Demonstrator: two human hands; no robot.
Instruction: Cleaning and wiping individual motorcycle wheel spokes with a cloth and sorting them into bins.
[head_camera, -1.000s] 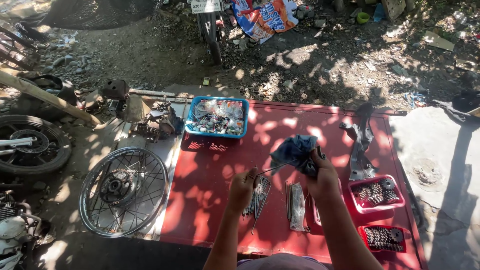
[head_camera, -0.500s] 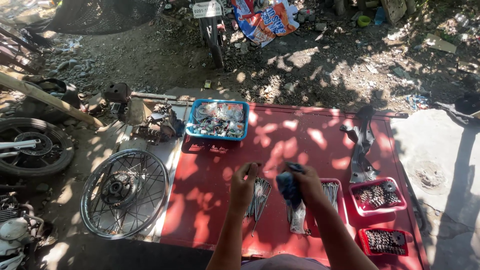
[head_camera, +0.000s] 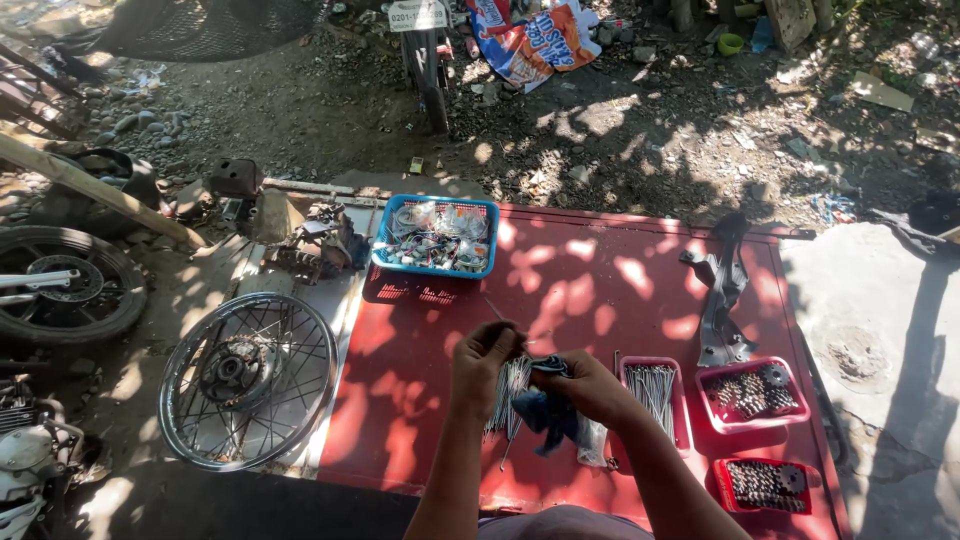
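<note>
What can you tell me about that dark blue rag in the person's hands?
The dark blue cloth rag looks soft and crumpled, bunched into folds. The right hand grips it from above, over the red sheet-metal panel. Its loose end hangs toward thin metal spokes lying below. The left hand is close beside it, pinching one spoke.

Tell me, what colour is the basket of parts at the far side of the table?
Blue; the basket shows in the head view.

Thin bare-metal spokes (head_camera: 512, 392) wiped with soft dark-blue cloth (head_camera: 550, 412). Counter (head_camera: 600, 290) painted red, matt. Trays (head_camera: 437, 268) smooth plastic. Wheel rim (head_camera: 248, 380) shiny metal.
</note>
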